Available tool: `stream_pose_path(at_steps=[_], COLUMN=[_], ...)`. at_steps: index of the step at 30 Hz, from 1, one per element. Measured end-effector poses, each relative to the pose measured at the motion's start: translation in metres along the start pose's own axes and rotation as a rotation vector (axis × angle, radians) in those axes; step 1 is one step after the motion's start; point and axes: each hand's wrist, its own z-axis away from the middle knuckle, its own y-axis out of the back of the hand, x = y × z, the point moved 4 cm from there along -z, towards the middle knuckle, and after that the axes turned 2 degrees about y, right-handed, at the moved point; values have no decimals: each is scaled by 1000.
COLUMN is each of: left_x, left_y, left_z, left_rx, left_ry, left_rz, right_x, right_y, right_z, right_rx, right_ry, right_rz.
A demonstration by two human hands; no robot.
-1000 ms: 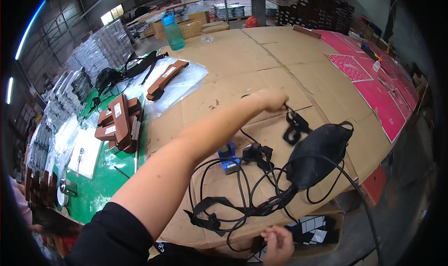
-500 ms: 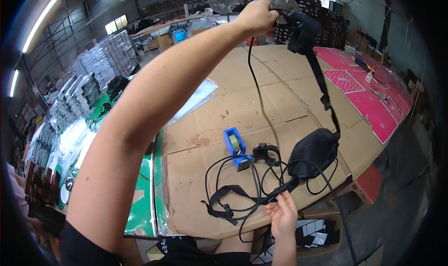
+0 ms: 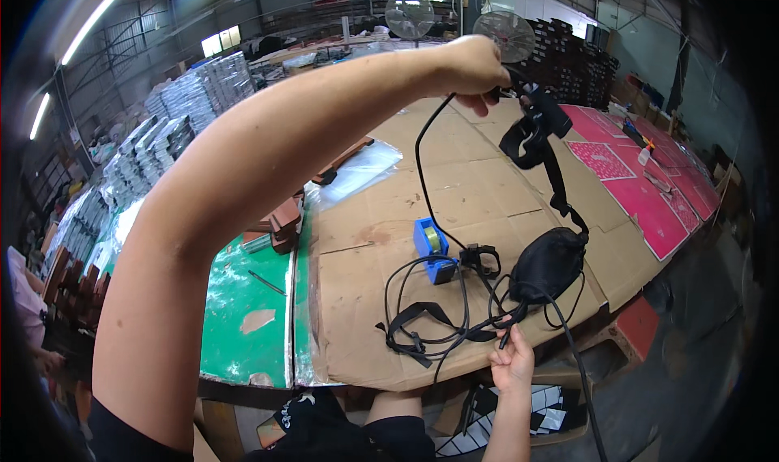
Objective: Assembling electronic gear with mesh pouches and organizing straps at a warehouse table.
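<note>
Raised above the far side of the cardboard-covered table (image 3: pixel 357 275), my left hand (image 3: pixel 479 66) is closed around a black cable (image 3: pixel 419 158). Beside its fingers hangs a small black strapped device (image 3: pixel 548 115), tilted in the air. A black strap (image 3: pixel 555 182) runs down from the device to a black pouch (image 3: pixel 548 263) resting near the table's right edge. Just below the pouch, my right hand (image 3: pixel 513 366) pinches a black cable by its fingertips at the near edge. Loops of cable and webbing strap (image 3: pixel 422 308) lie to its left, with a black buckle-like piece (image 3: pixel 480 259) among them.
A blue tape dispenser (image 3: pixel 438 269) stands behind the cable loops. Green boards (image 3: pixel 243 324) adjoin on the left, pink boards (image 3: pixel 629 190) on the far right. A red stool (image 3: pixel 634 332) and a box of black and white pieces (image 3: pixel 560 413) sit below the table edge.
My left hand has come lower and slightly right in the view, and the strapped device hangs lower and has turned. My right hand still pinches at the near edge. The whole view has shifted.
</note>
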Motion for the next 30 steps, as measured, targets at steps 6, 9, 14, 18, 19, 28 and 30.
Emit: stream_pose_path(at_steps=[6, 9, 14, 18, 19, 28, 30], left_x=[-38, -45, -50, -42, -43, -59, -68], left_y=[-3, 2, 8, 7, 4, -14, -20], left_z=[42, 58, 73, 77, 77, 91, 96], left_rx=[-9, -3, -15, -18, -18, -17, 21], left_ry=[98, 131, 126, 112, 117, 184, 261], left_rz=[132, 133, 154, 156, 157, 288, 356], right_x=[-17, -42, -50, -33, -28, -4, -8], right_y=[-16, -21, -24, -45, -51, -23, -27], right_z=[6, 4, 15, 34, 39, 6, 2], right_rx=[-59, -110, -77, -46, -23, 25, 33], right_ry=[-10, 33, 90, 92, 79, 26, 47], right_rz=[-161, -97, 95, 219, 233, -228, -213])
